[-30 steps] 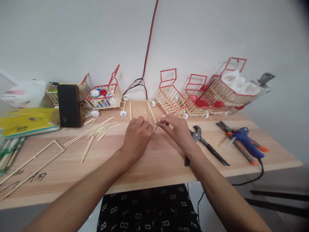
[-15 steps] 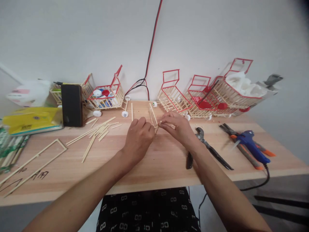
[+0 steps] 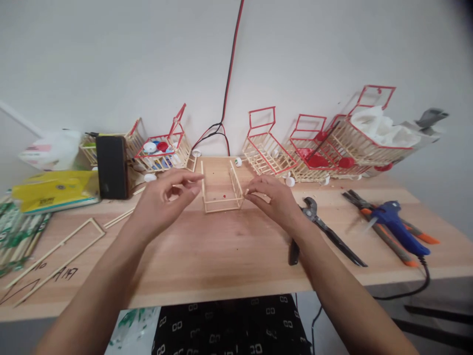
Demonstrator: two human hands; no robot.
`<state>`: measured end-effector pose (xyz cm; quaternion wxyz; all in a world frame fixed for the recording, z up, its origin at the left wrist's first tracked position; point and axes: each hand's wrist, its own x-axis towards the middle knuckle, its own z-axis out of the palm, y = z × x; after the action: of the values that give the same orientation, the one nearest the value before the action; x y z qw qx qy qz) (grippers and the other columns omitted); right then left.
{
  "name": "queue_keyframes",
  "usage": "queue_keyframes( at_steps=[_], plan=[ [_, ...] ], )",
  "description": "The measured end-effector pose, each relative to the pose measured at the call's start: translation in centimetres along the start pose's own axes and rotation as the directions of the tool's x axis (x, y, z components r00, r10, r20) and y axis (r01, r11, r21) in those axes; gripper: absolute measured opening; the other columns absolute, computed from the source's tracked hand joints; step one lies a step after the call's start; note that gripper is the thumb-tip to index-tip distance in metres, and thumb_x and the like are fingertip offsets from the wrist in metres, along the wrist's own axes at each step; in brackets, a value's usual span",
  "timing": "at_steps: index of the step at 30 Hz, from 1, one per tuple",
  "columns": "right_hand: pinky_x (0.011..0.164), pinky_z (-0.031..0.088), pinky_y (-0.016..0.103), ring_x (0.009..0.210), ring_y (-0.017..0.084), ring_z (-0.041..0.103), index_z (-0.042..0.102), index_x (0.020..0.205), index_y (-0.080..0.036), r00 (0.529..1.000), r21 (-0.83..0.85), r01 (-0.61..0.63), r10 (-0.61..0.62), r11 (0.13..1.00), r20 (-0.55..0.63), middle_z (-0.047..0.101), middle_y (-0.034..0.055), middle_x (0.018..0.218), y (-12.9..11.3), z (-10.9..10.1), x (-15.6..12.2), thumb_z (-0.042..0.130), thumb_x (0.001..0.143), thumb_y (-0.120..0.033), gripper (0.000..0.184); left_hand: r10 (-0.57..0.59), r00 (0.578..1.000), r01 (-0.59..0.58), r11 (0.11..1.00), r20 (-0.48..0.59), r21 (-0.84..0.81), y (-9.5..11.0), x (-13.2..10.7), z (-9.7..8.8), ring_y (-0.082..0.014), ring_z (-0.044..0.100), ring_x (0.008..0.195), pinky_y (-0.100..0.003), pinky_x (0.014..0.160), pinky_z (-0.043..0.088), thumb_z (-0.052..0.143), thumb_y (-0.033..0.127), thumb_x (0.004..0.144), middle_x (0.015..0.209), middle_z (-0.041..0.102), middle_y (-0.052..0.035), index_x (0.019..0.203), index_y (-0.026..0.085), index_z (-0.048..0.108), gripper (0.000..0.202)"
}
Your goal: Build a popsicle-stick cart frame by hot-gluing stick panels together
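Head view: both forearms reach in over the near edge of the wooden table point(image 3: 236, 268). A stick frame point(image 3: 222, 201) stands between the hands, toward the table's far edge. The left hand point(image 3: 166, 199) is turned inward, its fingers curved and parted from the thumb; the fingertips are at the frame's left post, though whether they touch it I cannot tell. The right hand point(image 3: 271, 198) bends in from the other side, thumb and forefinger pinching the frame at its near right corner. Black-handled pliers point(image 3: 336, 241) lie beside the right forearm.
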<state>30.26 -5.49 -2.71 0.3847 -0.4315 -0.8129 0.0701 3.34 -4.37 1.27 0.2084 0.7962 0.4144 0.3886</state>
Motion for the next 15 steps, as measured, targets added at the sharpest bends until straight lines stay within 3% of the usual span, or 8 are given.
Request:
queue_keyframes(
  at_steps=[2,4,9,15],
  plan=[
    [0.079,0.043,0.033,0.087,0.018,0.060,0.065,0.085,-0.022,1.000,0.001,-0.002,0.002,1.000,0.005,0.067,0.0040,0.091,0.1,0.0,0.0,0.060,0.089,-0.024,0.007,-0.053,0.987,0.063,0.996,0.151,-0.063,-0.9,-0.4,-0.4,-0.0146,0.062,0.085,-0.024,0.067,0.052,0.064,0.032,0.084,0.109,0.066,-0.0076,0.113,0.021,0.066,0.031],
    [0.080,0.043,0.033,0.087,0.019,0.060,0.065,0.085,-0.022,1.000,0.002,-0.005,0.005,1.000,0.008,0.067,0.0041,0.091,0.1,0.0,-0.1,0.060,0.089,-0.025,0.007,-0.067,0.976,0.079,0.996,0.206,-0.051,-1.5,-0.7,0.0,-0.0138,0.061,0.083,-0.023,0.065,0.051,0.064,0.029,0.082,0.104,0.065,-0.0070,0.113,0.021,0.066,0.032],
    [0.079,0.044,0.032,0.087,0.018,0.060,0.065,0.085,-0.022,1.000,0.012,-0.005,0.005,1.000,-0.001,0.067,0.0041,0.090,0.1,0.0,-0.1,0.060,0.089,-0.024,0.007,0.012,0.983,-0.017,1.000,0.183,0.026,-1.9,-0.6,1.9,-0.0117,0.055,0.068,-0.023,0.061,0.043,0.058,0.022,0.085,0.079,0.065,-0.0025,0.097,0.018,0.070,0.017],
    [0.077,0.044,0.031,0.085,0.017,0.060,0.065,0.085,-0.022,1.000,0.051,0.008,-0.007,0.999,-0.008,0.066,0.0038,0.089,0.3,0.3,-0.1,0.061,0.089,-0.023,0.006,0.045,0.987,-0.045,0.999,0.151,-0.002,-2.7,-0.4,2.5,-0.0136,0.058,0.073,-0.024,0.065,0.042,0.060,0.024,0.086,0.080,0.067,-0.0035,0.081,0.017,0.070,0.013]
  ],
)
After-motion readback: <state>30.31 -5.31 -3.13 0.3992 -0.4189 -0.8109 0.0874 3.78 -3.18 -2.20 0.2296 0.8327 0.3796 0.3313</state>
